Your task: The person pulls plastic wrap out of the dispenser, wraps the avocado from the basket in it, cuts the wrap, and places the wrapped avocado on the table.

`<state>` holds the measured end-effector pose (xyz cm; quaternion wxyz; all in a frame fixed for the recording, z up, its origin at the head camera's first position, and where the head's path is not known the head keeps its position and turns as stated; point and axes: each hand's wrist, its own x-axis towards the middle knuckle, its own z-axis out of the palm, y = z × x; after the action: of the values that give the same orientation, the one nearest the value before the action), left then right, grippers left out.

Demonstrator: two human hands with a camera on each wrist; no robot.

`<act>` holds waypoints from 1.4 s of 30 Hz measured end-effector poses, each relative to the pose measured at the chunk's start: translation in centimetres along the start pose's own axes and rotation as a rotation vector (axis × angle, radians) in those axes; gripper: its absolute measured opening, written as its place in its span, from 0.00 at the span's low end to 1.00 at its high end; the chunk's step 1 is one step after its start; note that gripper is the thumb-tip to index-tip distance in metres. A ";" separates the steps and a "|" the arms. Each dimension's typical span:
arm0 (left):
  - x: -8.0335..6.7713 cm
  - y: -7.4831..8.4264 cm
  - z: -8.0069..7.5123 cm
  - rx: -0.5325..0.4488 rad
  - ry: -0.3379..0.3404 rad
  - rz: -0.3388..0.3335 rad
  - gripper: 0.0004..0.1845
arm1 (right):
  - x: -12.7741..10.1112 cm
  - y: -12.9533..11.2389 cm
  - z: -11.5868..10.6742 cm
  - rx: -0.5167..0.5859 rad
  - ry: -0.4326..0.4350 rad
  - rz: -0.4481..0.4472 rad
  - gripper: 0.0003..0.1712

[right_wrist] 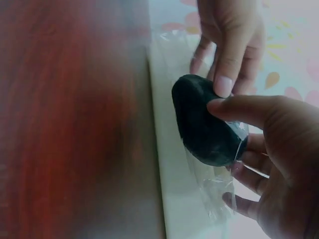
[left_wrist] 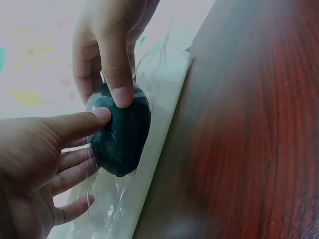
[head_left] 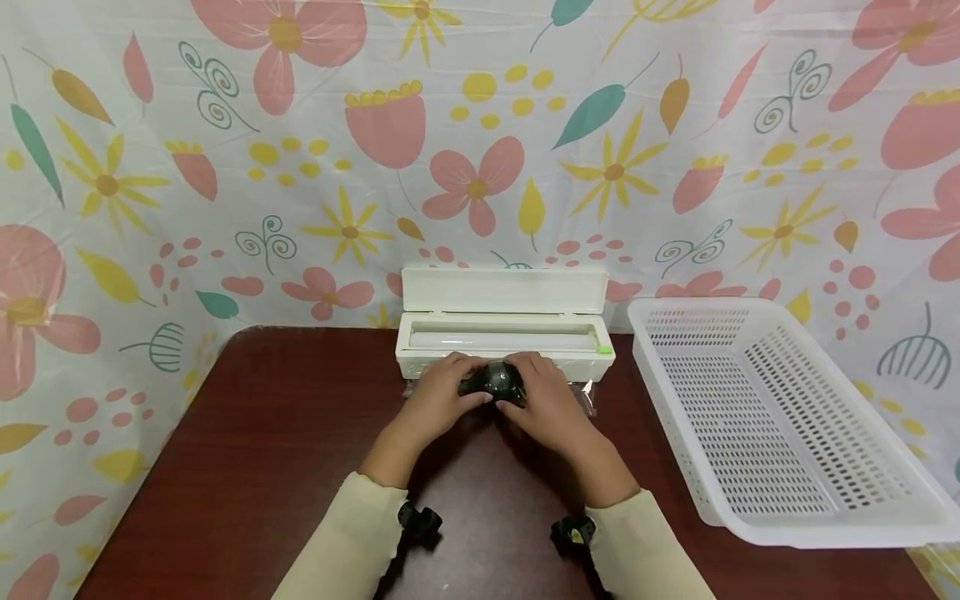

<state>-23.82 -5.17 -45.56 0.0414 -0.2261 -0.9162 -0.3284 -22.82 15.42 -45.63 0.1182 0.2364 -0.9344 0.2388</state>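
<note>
Right at the centre of the head view sits a dark rounded object (head_left: 495,382), glossy and greenish-black, raised just off the table (head_left: 270,450) and wrapped partly in clear film (head_left: 581,398). Both hands are on it. The left hand (head_left: 442,392) grips it from the left side, thumb on top and fingers curled beneath; the right hand (head_left: 543,398) grips it from the right, likewise curled around it. In the left wrist view the object (left_wrist: 122,137) fills the middle left of the frame, with a thumb (left_wrist: 117,74) pressing down from above and film trailing below. Just behind the hands, touching the film's edge, stands a white dispenser (head_left: 504,333) with its lid up. At the right of the frame a white basket (head_left: 772,417) rests on the table.
</note>
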 end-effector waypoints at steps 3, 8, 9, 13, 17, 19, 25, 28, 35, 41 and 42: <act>0.0 -0.1 -0.2 -0.025 0.002 -0.010 0.27 | 0.1 -0.1 -0.5 0.037 -0.047 0.032 0.37; 0.1 -0.1 -0.3 -0.043 0.024 0.004 0.25 | 0.4 -0.2 -1.2 0.058 -0.095 0.055 0.37; 0.0 -0.1 -0.4 -0.039 0.030 0.008 0.25 | 0.4 -0.2 -1.3 0.062 -0.102 0.056 0.38; 0.0 -0.1 -0.4 -0.039 0.059 0.019 0.23 | 0.5 0.0 -1.7 0.111 -0.119 0.062 0.38; 0.0 0.0 -0.5 -0.045 0.092 0.024 0.23 | 0.7 0.2 -1.9 0.159 -0.110 0.049 0.34; 0.0 -0.1 -0.5 -0.033 0.111 0.022 0.24 | 0.7 0.3 -2.0 0.159 -0.112 0.046 0.33; 0.0 -0.1 -0.6 0.004 0.144 -0.022 0.28 | 0.9 0.1 -2.3 0.153 -0.138 0.074 0.34; -0.1 0.2 -0.8 0.019 0.158 -0.043 0.29 | 1.0 0.0 -2.5 0.149 -0.137 0.073 0.34; -0.5 1.7 -1.2 0.134 0.213 0.037 0.31 | 1.2 -0.2 -2.5 0.139 -0.130 0.078 0.34; -0.3 2.2 0.0 0.278 0.167 0.056 0.38 | 1.2 -0.1 -2.4 0.161 -0.121 0.092 0.36; -0.3 2.2 0.2 0.280 0.168 0.054 0.38 | 1.2 -0.1 -2.4 0.161 -0.120 0.094 0.36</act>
<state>-22.60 -3.69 -44.51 0.1579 -0.2147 -0.9398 -0.2138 -23.58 16.06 -43.14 0.0311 0.2148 -0.9276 0.3039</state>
